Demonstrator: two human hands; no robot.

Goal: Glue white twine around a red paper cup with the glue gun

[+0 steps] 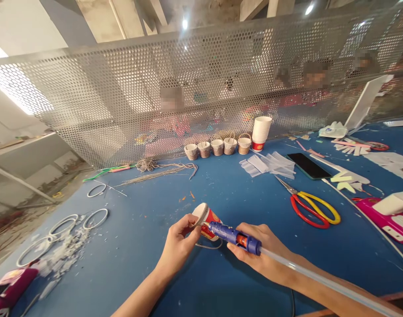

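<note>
In the head view, my left hand pinches the rim of a red and white paper cup, which lies tilted on its side. A grey cord runs along the rim under my fingers, and its loose end trails on the table below the cup. My right hand is wrapped round a blue hot glue gun. The gun's nozzle meets the cup near the cord, close to my left fingertips. A long clear glue stick sticks out of the gun's back end.
Small cord-wrapped cup baskets and a stack of paper cups line the perforated metal screen. To the right are scissors, a phone and a pink power strip. White rings and scraps lie left.
</note>
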